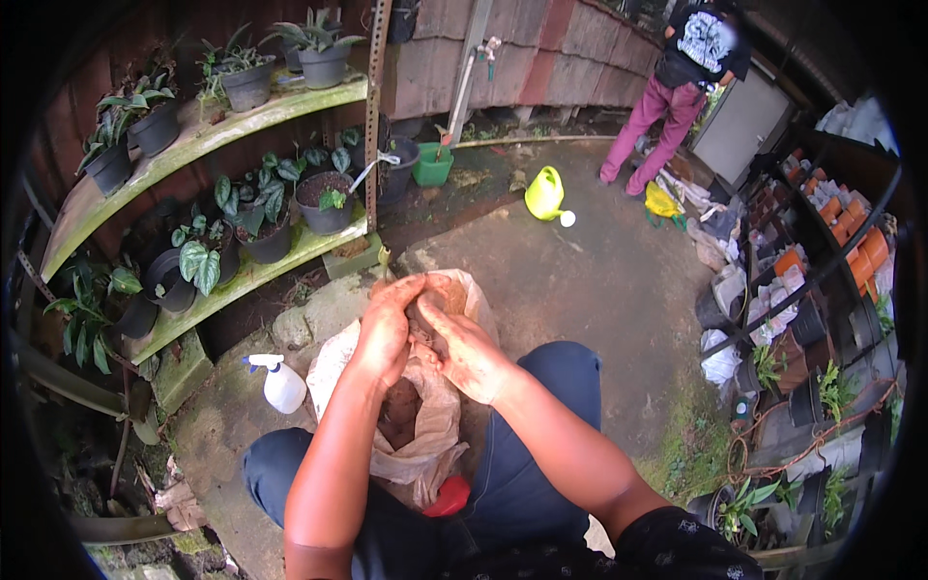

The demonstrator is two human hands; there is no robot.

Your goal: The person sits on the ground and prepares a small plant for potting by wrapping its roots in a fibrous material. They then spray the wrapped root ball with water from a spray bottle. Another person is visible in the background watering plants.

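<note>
Above an open whitish sack [440, 411], my left hand [387, 329] and my right hand [466, 350] come together, fingers curled inward around a brown, earthy clump [422, 324]. Brown smears cover the fingers. Most of the clump is hidden by the hands, and its exact shape cannot be made out. Inside the sack's mouth lies brown, soil-like material [398, 411]. The sack stands between my bent knees, its rim crumpled and folded outward. A red object [448, 496] rests against the sack's near side.
A white spray bottle [284, 387] stands left of the sack. Potted plants fill a mossy two-level shelf [253, 302] at left. Farther off are a yellow-green watering can [544, 195], a green pot [433, 164] and a standing person [667, 97]. Racks of orange pots [867, 253] line the right.
</note>
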